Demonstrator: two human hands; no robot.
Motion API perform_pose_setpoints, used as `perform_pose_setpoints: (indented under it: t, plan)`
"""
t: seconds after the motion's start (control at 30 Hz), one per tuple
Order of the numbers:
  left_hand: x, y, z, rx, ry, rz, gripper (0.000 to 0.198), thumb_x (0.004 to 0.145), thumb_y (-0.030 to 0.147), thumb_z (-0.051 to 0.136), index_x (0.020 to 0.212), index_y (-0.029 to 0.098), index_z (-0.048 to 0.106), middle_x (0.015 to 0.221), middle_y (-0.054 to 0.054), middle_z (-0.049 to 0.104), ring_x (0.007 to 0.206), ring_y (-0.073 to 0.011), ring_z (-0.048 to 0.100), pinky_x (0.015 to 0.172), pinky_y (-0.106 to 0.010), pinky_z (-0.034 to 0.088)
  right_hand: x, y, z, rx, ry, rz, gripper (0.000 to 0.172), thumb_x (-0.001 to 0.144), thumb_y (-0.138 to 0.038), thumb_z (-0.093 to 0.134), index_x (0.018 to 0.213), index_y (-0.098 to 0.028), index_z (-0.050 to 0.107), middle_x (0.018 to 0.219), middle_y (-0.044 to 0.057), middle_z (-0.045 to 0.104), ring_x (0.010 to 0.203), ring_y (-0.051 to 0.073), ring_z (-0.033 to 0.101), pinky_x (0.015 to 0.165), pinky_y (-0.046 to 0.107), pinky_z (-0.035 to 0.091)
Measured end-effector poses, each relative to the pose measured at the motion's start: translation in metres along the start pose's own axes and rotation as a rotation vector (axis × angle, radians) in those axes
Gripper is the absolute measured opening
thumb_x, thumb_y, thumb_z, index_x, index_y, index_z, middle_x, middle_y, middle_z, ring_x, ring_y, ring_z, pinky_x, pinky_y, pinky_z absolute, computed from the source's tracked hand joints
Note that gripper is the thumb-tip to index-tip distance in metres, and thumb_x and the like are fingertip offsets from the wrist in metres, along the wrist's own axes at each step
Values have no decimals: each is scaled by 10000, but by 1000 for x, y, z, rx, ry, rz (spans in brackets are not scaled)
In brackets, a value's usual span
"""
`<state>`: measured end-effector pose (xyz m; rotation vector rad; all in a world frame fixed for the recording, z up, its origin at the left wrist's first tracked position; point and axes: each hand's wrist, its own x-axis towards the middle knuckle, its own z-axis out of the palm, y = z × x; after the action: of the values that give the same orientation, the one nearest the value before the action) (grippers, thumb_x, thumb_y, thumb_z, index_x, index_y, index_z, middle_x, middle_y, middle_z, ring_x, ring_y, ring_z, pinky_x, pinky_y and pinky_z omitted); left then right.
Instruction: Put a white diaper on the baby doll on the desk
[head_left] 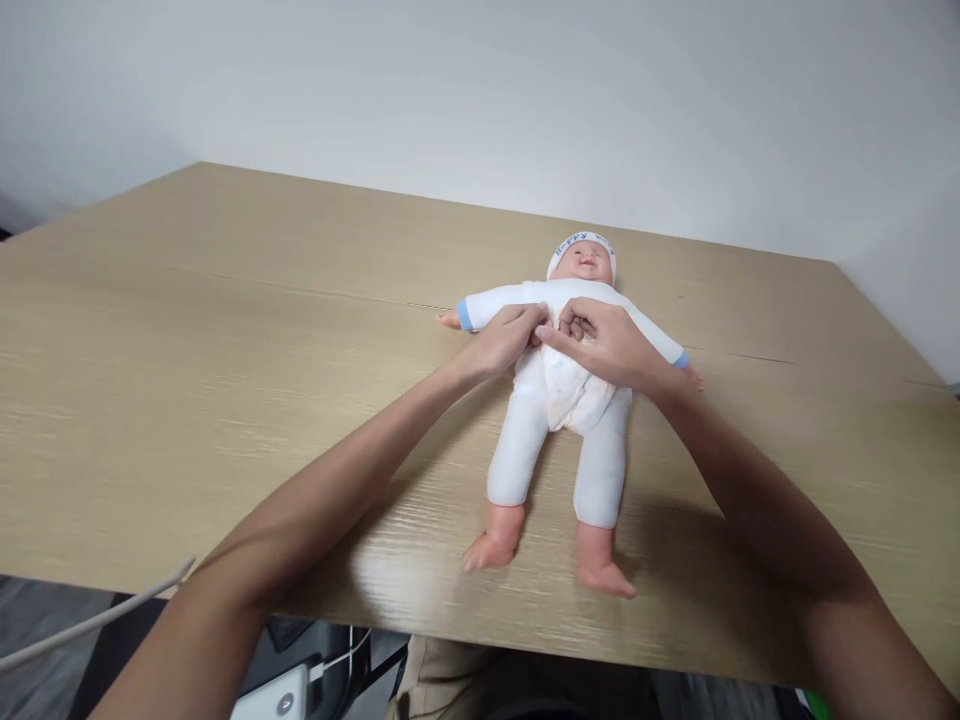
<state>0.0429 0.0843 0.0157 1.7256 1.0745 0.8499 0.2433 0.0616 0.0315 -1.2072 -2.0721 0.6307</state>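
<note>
A baby doll (511, 440) in a white outfit with blue cuffs and a printed cap lies on its back, head away from me, bare feet toward me. Round its hips sits a white diaper (574, 385). My left hand (511, 337) is at the doll's waist, fingers pinched on the diaper's upper edge. Just beside it my right hand (600, 340) has its fingers curled in at the diaper's front, with the thumb reaching toward my left hand. Both hands hide the top of the diaper, so the exact hold of the right fingers does not show.
The doll lies on a wooden table (247, 400), which has a seam across it and backs onto a pale wall (480, 100). Below the front edge, a white device (281, 697) with a plugged cable is visible. A pale cord (97, 618) runs at lower left.
</note>
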Motion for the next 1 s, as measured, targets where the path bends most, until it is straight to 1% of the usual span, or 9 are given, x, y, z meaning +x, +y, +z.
perform_pose_setpoints:
  t: [0.07,0.17,0.3,0.47,0.6,0.73,0.9,0.97,1.0]
  plan:
    - [0,-2,-2,-1,-23,28,437,1113,390,433,716,216,489,699,-14,474,691,-181,469,720,-347,460,1,-3,5,-12,27,20,439,966,-586,777,798,-228,586,793,-14,607,760,175,521,725,349,395]
    - [1,-5,-6,-28,-77,71,425,1135,372,410,749,220,499,734,-18,507,697,-180,488,738,-351,468,3,-3,10,-38,35,56,341,999,-424,704,759,-230,558,755,-17,572,744,174,506,725,355,380]
    - [4,-12,-10,-67,-76,69,422,1164,451,391,818,233,495,704,-17,568,652,-175,517,711,-344,473,5,-1,10,-7,12,54,287,982,-308,616,723,-233,518,748,-17,546,748,172,466,727,354,361]
    - [2,-23,-9,15,51,49,338,1085,488,614,899,236,487,715,20,570,649,-153,503,653,-303,400,4,-2,7,43,-1,93,312,960,-335,610,704,-245,456,741,-10,511,733,181,450,700,366,346]
    - [0,-33,-2,121,146,78,291,1076,449,614,923,226,507,835,8,588,737,-154,522,710,-299,426,2,-4,7,48,2,98,308,933,-311,647,702,-253,451,736,7,525,733,201,463,688,383,360]
    - [-1,-37,4,167,215,92,234,1082,428,614,1010,233,506,889,0,636,782,-162,568,748,-300,449,3,3,8,45,81,67,205,836,-241,680,784,-260,483,801,-10,566,755,189,488,701,358,398]
    - [-25,-18,10,200,373,205,163,1100,393,570,1083,236,533,1026,-25,677,748,-150,555,746,-311,469,-8,-5,4,-19,252,-73,203,825,-150,630,880,-271,477,893,3,615,778,199,534,759,366,460]
    - [-47,-3,11,208,333,294,184,1116,415,535,1101,234,567,1110,-50,706,780,-160,579,776,-326,488,-28,-20,3,-56,301,-187,175,884,-130,609,899,-272,507,938,31,650,863,232,594,833,401,500]
    - [-59,3,11,230,264,324,200,1120,422,521,1101,235,589,1117,-56,721,793,-170,592,793,-337,495,-42,-28,3,-61,283,-242,156,926,-135,605,919,-273,531,956,42,667,906,247,622,866,418,517]
